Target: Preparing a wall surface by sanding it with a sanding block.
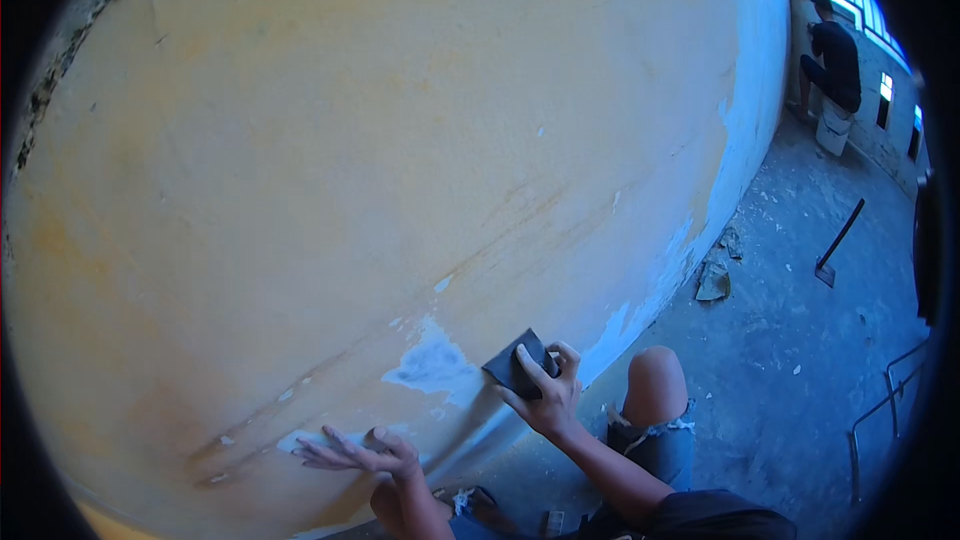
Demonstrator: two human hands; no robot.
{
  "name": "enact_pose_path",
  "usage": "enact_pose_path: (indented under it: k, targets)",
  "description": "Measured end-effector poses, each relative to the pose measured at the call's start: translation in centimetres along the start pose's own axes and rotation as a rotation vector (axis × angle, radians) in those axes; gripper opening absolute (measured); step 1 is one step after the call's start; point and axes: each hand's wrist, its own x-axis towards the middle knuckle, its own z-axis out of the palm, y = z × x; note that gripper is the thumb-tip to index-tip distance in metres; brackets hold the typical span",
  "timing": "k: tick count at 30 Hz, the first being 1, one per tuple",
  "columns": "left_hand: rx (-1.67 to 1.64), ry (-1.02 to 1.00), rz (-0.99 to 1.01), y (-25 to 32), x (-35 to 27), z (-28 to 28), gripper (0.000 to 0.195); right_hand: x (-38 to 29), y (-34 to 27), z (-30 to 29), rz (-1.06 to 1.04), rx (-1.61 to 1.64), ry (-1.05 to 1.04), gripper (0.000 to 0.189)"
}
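Observation:
Before me is a yellowish painted wall [360, 165], scuffed, with pale bare spots low down. My right hand [551, 394] grips a dark, square sanding pad or folded sandpaper [508, 366] at the wall's lower part. Just left of the pad lies an irregular whitish patch [431, 360] where the paint is gone. My left hand [360, 454] holds nothing; its fingers are spread beside a smaller pale patch [289, 439] low on the wall. Whether its fingers touch the wall, I cannot tell.
My bent knee [656, 382] is right of my right hand. Broken chunks [712, 281] lie at the wall's foot. A long-handled scraper [840, 240] and a bent metal frame [874, 412] are on the concrete floor [765, 360]. Farther off, a person [834, 56] sits on a white bucket [832, 127].

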Motion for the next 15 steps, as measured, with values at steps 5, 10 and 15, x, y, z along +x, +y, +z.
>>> enact_pose_path:
  k: [5,10,15]
  targets:
    - [0.001,-0.040,-0.087,-0.1,-0.1,-0.5,0.067,6.3,-3.7,-2.2,-0.023,0.051,0.107,0.065]
    - [-0.009,0.009,0.007,0.1,-0.2,0.6,0.064,0.1,1.4,1.2,-0.048,-0.008,0.007,0.067]
    - [-0.003,0.005,-0.045,0.0,0.2,0.2,0.064,4.8,-3.5,-1.5,0.018,0.089,0.067,0.062]
